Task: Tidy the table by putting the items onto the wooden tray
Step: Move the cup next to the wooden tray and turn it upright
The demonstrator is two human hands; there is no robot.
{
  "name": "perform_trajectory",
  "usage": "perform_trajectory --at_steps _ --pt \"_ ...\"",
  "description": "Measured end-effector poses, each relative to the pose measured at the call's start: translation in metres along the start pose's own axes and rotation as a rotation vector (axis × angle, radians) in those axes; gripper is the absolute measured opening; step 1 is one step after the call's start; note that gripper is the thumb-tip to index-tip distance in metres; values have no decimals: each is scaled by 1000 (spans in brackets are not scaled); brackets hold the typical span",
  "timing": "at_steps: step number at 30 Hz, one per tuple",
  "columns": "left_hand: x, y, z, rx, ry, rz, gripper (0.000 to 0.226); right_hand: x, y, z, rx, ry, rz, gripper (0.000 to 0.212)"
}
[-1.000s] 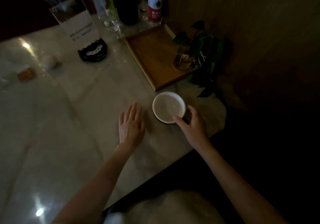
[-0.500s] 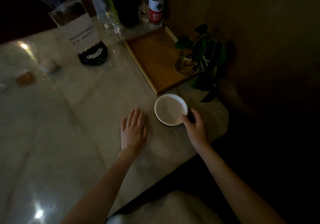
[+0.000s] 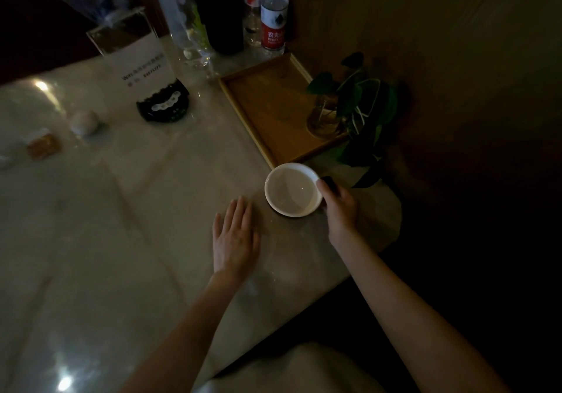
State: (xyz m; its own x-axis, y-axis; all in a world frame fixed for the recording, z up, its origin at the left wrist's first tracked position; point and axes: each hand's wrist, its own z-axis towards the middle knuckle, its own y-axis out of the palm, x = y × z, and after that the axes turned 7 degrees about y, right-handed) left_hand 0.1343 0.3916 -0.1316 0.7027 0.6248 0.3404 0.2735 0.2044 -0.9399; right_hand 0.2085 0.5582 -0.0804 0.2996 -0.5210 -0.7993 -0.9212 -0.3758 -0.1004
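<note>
A white bowl (image 3: 292,190) sits just in front of the near corner of the wooden tray (image 3: 267,109). My right hand (image 3: 340,207) grips the bowl's right rim, thumb on top. My left hand (image 3: 234,237) lies flat on the marble table (image 3: 121,240), fingers apart, left of the bowl. A glass vase with a green plant (image 3: 331,115) stands on the tray's right side. Farther left on the table are a black ashtray (image 3: 164,105), a small white ball-like object (image 3: 85,121) and a small brown packet (image 3: 42,146).
Several bottles (image 3: 273,15) and a clear sign holder (image 3: 133,55) stand at the back behind the tray. A wooden wall runs along the right. The table's edge cuts diagonally close to my body. The scene is dim.
My right hand has closed more firmly on the bowl's rim, and the bowl has shifted slightly toward the tray. My left hand has stayed flat.
</note>
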Motion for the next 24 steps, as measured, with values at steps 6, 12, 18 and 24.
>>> perform_trajectory --at_steps 6,12,18,24 --pt "1 -1 0 9 -11 -26 60 -8 9 7 -24 27 15 34" --pt "2 -1 1 18 -6 -53 61 -21 17 15 -26 8 -20 40" --pt "2 -1 1 2 -5 -51 60 -27 20 18 -17 8 -50 34" --pt "1 -2 1 -17 -10 -56 56 -22 20 16 2 -3 -22 36"
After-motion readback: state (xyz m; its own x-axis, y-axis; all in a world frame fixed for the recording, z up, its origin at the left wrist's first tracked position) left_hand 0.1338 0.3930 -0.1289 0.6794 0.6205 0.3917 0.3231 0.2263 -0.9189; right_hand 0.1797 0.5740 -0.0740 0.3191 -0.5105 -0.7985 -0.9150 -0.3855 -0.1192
